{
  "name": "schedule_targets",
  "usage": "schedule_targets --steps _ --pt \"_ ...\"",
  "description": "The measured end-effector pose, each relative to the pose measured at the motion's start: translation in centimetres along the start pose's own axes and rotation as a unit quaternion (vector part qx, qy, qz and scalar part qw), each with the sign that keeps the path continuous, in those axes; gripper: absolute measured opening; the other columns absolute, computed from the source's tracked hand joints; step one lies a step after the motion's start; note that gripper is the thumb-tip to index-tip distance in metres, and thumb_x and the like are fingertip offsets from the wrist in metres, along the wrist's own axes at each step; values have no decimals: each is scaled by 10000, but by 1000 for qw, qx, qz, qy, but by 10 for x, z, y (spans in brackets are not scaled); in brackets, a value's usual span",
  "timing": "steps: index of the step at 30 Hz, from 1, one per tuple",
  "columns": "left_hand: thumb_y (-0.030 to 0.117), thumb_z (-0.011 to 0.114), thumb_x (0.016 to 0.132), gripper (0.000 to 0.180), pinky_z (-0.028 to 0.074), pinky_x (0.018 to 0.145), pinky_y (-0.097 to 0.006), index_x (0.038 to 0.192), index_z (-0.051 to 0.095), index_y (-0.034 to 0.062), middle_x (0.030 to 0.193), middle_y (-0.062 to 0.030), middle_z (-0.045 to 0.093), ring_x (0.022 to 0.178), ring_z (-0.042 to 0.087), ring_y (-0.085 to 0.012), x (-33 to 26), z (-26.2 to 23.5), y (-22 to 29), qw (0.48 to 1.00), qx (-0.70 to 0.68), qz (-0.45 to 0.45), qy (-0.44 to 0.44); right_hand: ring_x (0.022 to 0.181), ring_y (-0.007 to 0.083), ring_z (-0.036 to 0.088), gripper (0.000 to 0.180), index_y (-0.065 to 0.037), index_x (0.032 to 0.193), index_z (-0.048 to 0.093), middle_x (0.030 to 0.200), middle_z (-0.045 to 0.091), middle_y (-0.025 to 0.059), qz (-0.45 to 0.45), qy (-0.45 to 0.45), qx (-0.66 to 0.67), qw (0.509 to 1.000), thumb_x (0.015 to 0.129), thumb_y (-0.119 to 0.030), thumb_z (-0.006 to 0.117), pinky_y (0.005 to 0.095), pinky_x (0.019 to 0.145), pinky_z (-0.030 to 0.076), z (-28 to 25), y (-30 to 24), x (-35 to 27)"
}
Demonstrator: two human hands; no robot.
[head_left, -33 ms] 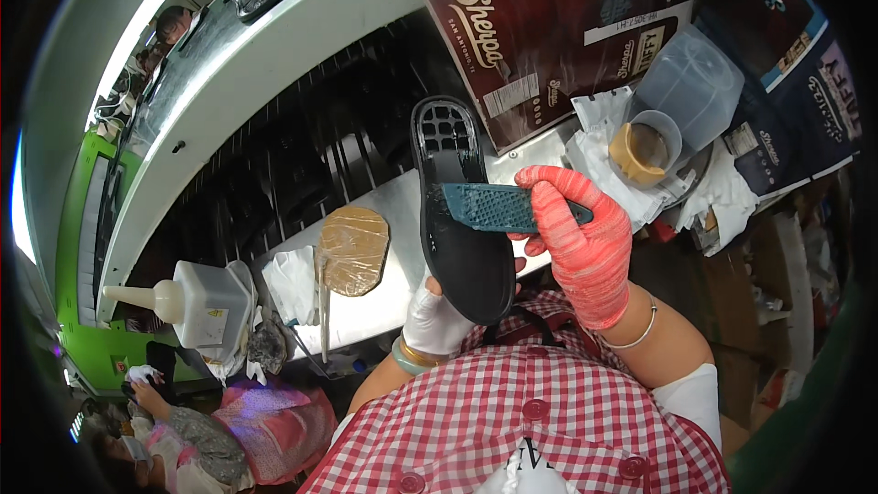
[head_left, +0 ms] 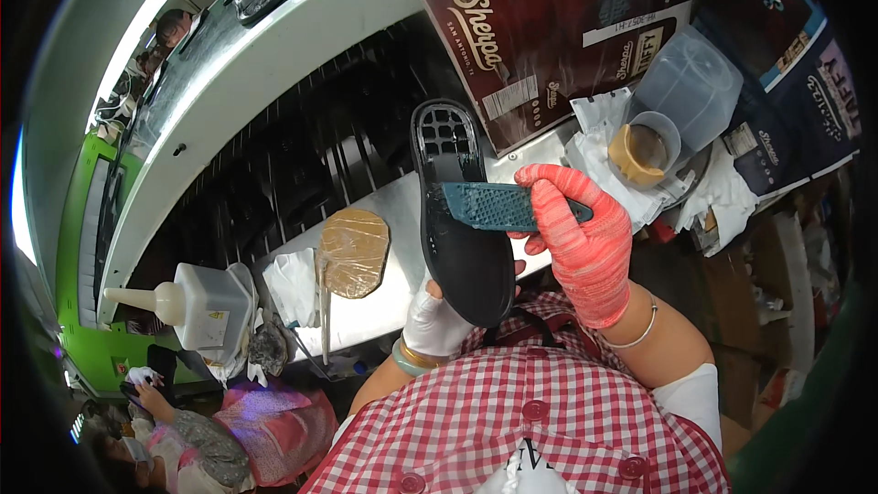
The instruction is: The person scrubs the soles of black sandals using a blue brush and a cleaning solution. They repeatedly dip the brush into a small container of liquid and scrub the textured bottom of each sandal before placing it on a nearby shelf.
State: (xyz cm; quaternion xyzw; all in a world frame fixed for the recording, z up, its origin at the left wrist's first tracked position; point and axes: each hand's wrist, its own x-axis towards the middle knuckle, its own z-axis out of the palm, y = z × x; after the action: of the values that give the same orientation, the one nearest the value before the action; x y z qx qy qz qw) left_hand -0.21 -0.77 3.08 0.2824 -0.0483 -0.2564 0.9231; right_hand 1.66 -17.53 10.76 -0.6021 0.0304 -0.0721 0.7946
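Note:
A black shoe sole (head_left: 466, 265) stands nearly lengthwise in front of me, its open lattice heel end pointing away. My left hand (head_left: 437, 322), in a white glove with bare fingertips, grips its near end from below, most fingers hidden underneath. In a coral-pink knitted glove, my right hand (head_left: 585, 242) is closed around the narrow end of a flat teal brush (head_left: 498, 207) with a dotted handle. The brush lies across the middle of the sole, its wide end over the sole's inner surface. Wet-looking shine shows near the lattice.
A tape-wrapped round pad (head_left: 355, 253) and a white squeeze bottle (head_left: 210, 311) are on the left. To the right are a cup with a tan rim (head_left: 638, 154), a clear plastic container (head_left: 688, 87) and crumpled paper. Beyond stands a maroon carton (head_left: 549, 37). Someone sits at lower left.

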Motion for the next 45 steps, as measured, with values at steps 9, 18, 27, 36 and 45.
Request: schedule_targets --steps 9,18,27,36,45 --pt "509 769 647 995 507 895 -441 1378 283 41 1277 -161 460 1134 521 -360 -4 2 5 997 75 -29 0 637 75 618 181 -5 1000 631 823 650 44 -22 -1 12 1000 895 -141 573 187 540 477 1 -15 18" --pt "512 724 697 905 495 906 -435 1360 329 38 1267 -169 477 1132 522 -354 -5 -9 0 999 38 -17 9 701 98 630 186 28 959 633 829 651 81 35 -60 -32 997 892 -131 564 224 592 534 -5 -18 7" --pt "552 571 814 757 417 989 -439 1359 354 74 1326 -134 450 1181 484 -273 -3 -19 -2 999 -9 7 32 658 98 622 170 23 958 637 806 642 72 96 -98 -54 989 894 -115 560 212 571 520 -7 -5 -17" --pt "552 413 898 654 363 1021 -415 1344 386 75 1315 -123 466 1194 467 -250 -4 -23 2 996 -44 14 71 638 94 613 153 13 966 640 751 637 68 69 -172 -123 975 879 -88 565 216 583 494 -5 5 -25" --pt "526 246 946 598 508 701 -365 1205 492 47 1030 -148 608 857 611 -263 -8 -44 8 997 34 -22 72 633 99 605 224 9 1017 627 775 625 52 103 -313 -168 929 903 -168 550 226 587 496 6 8 -5"
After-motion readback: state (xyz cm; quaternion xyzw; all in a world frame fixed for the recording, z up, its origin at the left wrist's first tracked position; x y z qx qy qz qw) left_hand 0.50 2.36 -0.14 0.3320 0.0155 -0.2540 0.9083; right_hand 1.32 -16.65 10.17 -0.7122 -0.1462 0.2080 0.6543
